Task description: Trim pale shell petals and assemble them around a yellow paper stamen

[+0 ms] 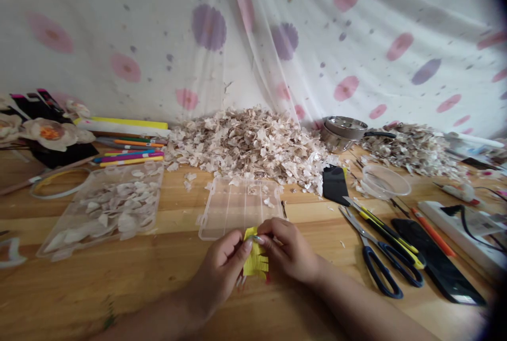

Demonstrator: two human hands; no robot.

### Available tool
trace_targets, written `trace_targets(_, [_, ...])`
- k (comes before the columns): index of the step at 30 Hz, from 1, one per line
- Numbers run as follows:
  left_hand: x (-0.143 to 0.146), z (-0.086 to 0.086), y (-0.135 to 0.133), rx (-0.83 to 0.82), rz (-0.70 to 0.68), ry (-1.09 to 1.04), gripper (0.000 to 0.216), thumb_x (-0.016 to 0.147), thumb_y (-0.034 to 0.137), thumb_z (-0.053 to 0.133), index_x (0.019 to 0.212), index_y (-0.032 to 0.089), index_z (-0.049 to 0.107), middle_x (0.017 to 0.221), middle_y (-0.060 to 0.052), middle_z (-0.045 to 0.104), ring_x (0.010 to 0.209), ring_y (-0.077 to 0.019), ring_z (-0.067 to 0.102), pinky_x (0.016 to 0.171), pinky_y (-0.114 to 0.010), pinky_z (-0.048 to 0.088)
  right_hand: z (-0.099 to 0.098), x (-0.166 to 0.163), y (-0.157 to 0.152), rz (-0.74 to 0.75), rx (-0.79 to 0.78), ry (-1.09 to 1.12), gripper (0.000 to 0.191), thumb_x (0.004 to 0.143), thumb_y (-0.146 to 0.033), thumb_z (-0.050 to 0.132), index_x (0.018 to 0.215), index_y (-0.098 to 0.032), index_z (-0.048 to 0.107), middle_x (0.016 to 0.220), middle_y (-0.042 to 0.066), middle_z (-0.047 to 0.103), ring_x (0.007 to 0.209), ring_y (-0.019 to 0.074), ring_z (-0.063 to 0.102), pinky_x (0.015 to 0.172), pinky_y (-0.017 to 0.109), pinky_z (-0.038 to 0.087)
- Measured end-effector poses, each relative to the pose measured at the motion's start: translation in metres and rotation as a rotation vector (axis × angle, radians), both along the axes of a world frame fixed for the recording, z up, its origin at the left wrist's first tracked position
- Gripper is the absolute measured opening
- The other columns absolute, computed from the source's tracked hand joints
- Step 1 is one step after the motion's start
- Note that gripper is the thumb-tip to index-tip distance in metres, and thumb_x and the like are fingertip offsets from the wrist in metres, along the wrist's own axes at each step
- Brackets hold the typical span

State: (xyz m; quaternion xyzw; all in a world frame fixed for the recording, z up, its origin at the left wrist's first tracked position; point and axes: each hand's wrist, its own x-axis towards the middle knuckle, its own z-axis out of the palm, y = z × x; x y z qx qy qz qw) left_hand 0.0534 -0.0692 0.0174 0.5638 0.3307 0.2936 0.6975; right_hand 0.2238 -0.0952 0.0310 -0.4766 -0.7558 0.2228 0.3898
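Note:
Between my two hands is a piece of yellow crepe paper (pixel 255 264), its right edge cut into a fringe. My left hand (pixel 224 264) pinches it from the left with thumb and index finger. Closed from the other side, my right hand (pixel 291 250) has its fingertips at the paper's upper part. A small bluish bit shows at the pinch, too small to name. Just beyond my hands, a clear compartment box lid (pixel 216 206) lies flat, with a few pale flakes on it.
A heap of pale, petal-like flakes (pixel 253 145) lies along the back. At left, a clear tray (pixel 152 193) bears more flakes. On the right are scissors (pixel 366 248), a yellow-black cutter (pixel 396 240), a dark phone-like slab (pixel 439 264) and a white power strip (pixel 471 235). Metal bowls (pixel 344 130) stand behind.

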Motion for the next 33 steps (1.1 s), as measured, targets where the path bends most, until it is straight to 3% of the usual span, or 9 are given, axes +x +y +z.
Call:
trace_targets(18, [-0.003, -0.004, -0.002, 0.080, -0.049, 0.105, 0.043, 0.082, 0.058, 0.045, 0.073, 0.016, 0.049, 0.056, 0.005, 0.037, 0.049, -0.0082, 0.035, 0.044, -0.019, 0.030, 0.008, -0.005, -0.002, -0.038, 0.066, -0.306, 0.042, 0.096, -0.034, 0.026, 0.061, -0.019, 0.044, 0.053, 0.002, 0.049, 0.051, 0.0126, 0.041, 0.052, 0.024, 0.032])
trace_targets(24, [-0.002, 0.000, -0.001, 0.075, -0.028, 0.075, 0.042, 0.082, 0.057, 0.046, 0.078, 0.015, 0.052, 0.058, 0.004, 0.041, 0.049, -0.0084, 0.037, 0.044, -0.019, 0.031, 0.001, -0.003, 0.001, -0.043, 0.035, -0.263, 0.051, 0.097, -0.044, 0.021, 0.064, -0.018, 0.051, 0.056, 0.004, 0.056, 0.053, 0.0136, 0.048, 0.054, 0.024, 0.035])
trace_targets(29, [0.001, 0.003, 0.000, 0.048, -0.005, 0.059, 0.043, 0.079, 0.059, 0.049, 0.077, 0.016, 0.051, 0.055, 0.005, 0.040, 0.046, -0.0078, 0.036, 0.042, -0.018, 0.029, -0.004, -0.002, 0.003, -0.068, 0.036, -0.156, 0.038, 0.093, -0.046, 0.035, 0.078, -0.018, 0.056, 0.067, 0.006, 0.063, 0.061, 0.0154, 0.056, 0.059, 0.025, 0.040])
trace_targets(33, [0.001, 0.002, 0.000, 0.044, -0.003, 0.074, 0.042, 0.080, 0.058, 0.048, 0.073, 0.017, 0.048, 0.054, 0.006, 0.039, 0.046, -0.0077, 0.036, 0.042, -0.018, 0.029, -0.001, -0.005, 0.000, -0.101, -0.006, -0.176, 0.030, 0.094, -0.035, 0.036, 0.075, -0.018, 0.052, 0.064, 0.005, 0.059, 0.058, 0.0144, 0.053, 0.056, 0.023, 0.038])
